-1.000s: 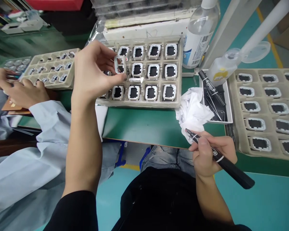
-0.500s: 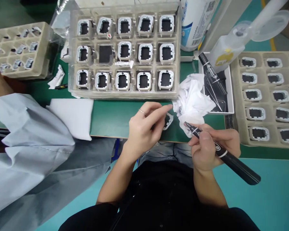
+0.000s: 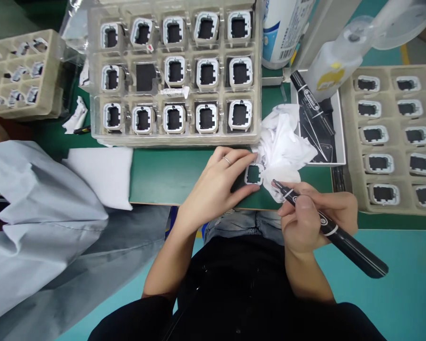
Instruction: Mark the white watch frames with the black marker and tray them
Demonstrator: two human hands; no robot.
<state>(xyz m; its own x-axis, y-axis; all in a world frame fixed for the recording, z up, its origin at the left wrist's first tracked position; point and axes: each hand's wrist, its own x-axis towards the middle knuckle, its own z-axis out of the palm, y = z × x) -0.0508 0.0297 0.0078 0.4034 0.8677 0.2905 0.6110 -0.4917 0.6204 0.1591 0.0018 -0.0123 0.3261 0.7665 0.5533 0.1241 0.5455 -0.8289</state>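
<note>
My left hand (image 3: pixel 222 182) has its thumb below and its fingers above a small white square plastic frame (image 3: pixel 247 175), gripping it by opposite edges just over the green table. The frame's open middle shows green. In my right hand (image 3: pixel 310 218) is a black marker pen (image 3: pixel 348 248), its thin tip pointing up and left beside a crumpled white cloth (image 3: pixel 282 142). The marker tip is apart from the frame. A clear tray (image 3: pixel 175 139) of similar white frames stands behind my left hand, with one pocket holding no frame.
At right sits another tray of frames (image 3: pixel 394 147). A white box (image 3: pixel 341 142) holds a second marker (image 3: pixel 312 102) and tweezers, beside a squeeze bottle (image 3: pixel 332 71). A co-worker's grey sleeve (image 3: pixel 49 189), a folded white cloth (image 3: pixel 97 175) and another tray (image 3: pixel 46 90) are at left.
My left hand has turned and spread its thumb and fingers around the white frame, which now shows flat and more fully. My right hand holds the marker almost unmoved. The view has shifted slightly.
</note>
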